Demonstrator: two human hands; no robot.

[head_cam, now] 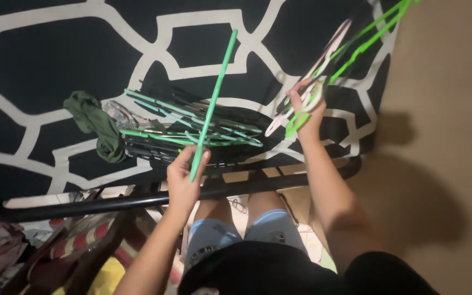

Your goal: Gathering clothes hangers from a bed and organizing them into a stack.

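Both hands, left [184,177] and right [306,106], grip green hangers [214,98].

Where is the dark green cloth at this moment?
In the head view, the dark green cloth lies left of centre on the black-and-white patterned surface, just left of the pile of hangers and up-left of the left hand.

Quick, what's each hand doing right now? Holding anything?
Left hand: closed on one green hanger.
Right hand: closed on a bunch of hangers, green and pink.
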